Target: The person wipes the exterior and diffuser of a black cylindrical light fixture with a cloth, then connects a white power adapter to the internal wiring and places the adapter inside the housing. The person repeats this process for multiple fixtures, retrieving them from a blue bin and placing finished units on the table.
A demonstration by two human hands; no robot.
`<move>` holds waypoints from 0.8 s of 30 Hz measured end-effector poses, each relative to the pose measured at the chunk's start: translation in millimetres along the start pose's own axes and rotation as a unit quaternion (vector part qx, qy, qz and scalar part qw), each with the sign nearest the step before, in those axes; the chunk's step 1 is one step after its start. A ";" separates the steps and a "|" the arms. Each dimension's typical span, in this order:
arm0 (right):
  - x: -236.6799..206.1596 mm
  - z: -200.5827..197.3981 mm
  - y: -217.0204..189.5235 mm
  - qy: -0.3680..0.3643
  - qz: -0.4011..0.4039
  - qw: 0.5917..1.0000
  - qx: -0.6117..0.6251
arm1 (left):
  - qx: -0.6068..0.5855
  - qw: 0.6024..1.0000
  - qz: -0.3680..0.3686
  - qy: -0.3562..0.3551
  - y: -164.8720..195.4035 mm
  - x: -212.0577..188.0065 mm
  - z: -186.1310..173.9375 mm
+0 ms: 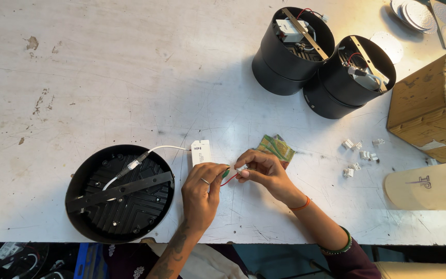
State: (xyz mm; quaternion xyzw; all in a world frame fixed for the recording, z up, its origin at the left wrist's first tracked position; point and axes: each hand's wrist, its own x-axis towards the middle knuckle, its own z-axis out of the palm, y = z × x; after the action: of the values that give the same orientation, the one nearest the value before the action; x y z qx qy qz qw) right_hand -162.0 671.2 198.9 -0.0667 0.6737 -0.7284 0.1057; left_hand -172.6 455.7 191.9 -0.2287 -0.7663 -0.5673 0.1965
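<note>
Round lamp housing left of hands; carton far rt.

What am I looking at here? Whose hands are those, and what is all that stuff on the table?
The picture comes from a camera worn on a person's head, looking down, so these are that person's own two bare hands, not a machine. The left hand and the right hand meet in the middle, pinching thin red and green wires and a tiny white connector. Right beside them lies a small white box, joined by a white cable to a flat round black lamp. All of it rests on a scratched white table. Further back stand two black lamp cans with parts inside. To the right are loose white connectors, a cardboard box and a cream-coloured roll. A small green packet lies behind the right hand.
</note>
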 end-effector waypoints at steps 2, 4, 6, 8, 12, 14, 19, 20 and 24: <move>0.6 0.0 -0.3 0.000 -0.002 1.000 0.002 | 0.001 1.000 -0.026 -0.014 -0.5 0.5 0.2; 1.5 0.2 -0.1 0.002 -0.005 1.000 0.001 | 0.006 0.999 -0.032 -0.020 -1.2 1.1 0.4; 2.0 0.1 0.6 0.016 0.012 1.000 0.004 | 0.007 0.999 -0.035 -0.026 -1.6 1.4 0.1; 2.1 -0.7 1.6 0.023 0.024 0.999 0.004 | 0.002 0.999 -0.036 -0.032 -2.0 1.5 -0.7; 2.2 -3.4 4.1 0.013 0.034 0.999 0.016 | 0.007 0.999 -0.020 -0.033 -1.9 2.1 -1.3; 2.3 -4.1 5.3 0.006 0.034 0.999 0.020 | 0.009 0.999 -0.015 -0.031 -2.0 2.7 -1.5; 2.2 -3.8 6.9 -0.011 0.036 0.999 0.011 | -0.009 0.997 -0.069 -0.027 -3.1 2.3 -2.5; 2.2 -3.5 7.0 -0.014 0.034 0.999 0.012 | -0.024 0.995 -0.097 -0.025 -3.5 2.0 -2.5; 3.2 -1.0 7.1 -0.012 0.023 1.000 0.016 | 0.028 1.000 -0.009 -0.001 -5.6 2.0 -1.9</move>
State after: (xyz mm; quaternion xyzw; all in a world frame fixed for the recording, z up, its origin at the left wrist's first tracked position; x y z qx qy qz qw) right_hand -164.9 670.9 191.5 -0.0587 0.6618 -0.7357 0.1314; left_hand -177.4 452.7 189.2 -0.2168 -0.7842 -0.5469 0.1972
